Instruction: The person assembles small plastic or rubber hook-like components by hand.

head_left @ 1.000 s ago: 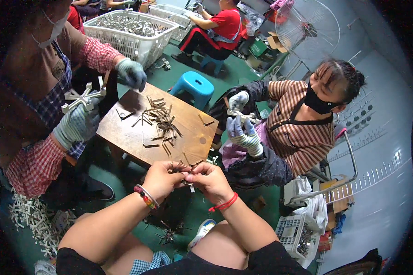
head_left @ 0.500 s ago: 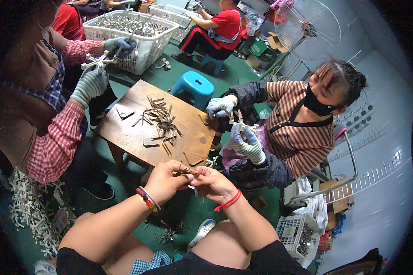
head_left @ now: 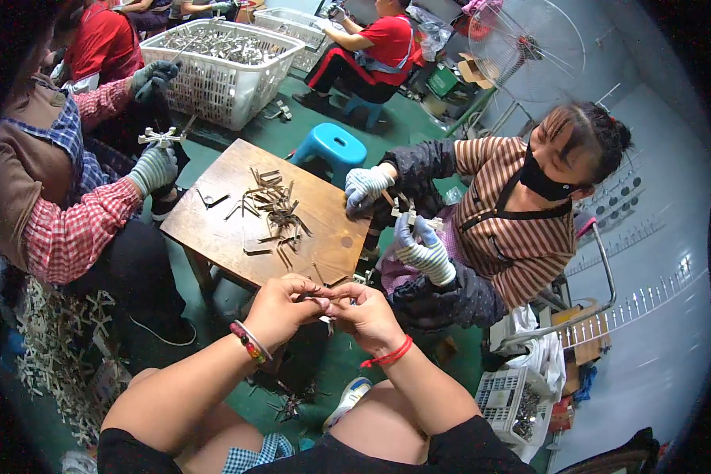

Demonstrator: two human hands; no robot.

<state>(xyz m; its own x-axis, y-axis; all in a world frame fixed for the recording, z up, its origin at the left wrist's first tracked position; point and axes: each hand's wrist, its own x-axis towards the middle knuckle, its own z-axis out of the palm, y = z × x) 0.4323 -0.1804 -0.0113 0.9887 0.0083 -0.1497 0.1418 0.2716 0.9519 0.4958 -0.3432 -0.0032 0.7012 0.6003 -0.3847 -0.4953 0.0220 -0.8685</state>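
Metal strips (head_left: 277,206) (some angular), wooden table (head_left: 324,217)

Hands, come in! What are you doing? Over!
Left grip and right grip together, pinching small piece, mostly hidden. Bent strips heaped on table ahead. Co-worker's glove apart from both grips.

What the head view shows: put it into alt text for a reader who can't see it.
A person's bare left grip and right grip meet at the near edge of a wooden table, pinching a small, mostly hidden piece. Dark bent strips lie on the table; gloved co-workers at left and right each hold a pale branched piece.
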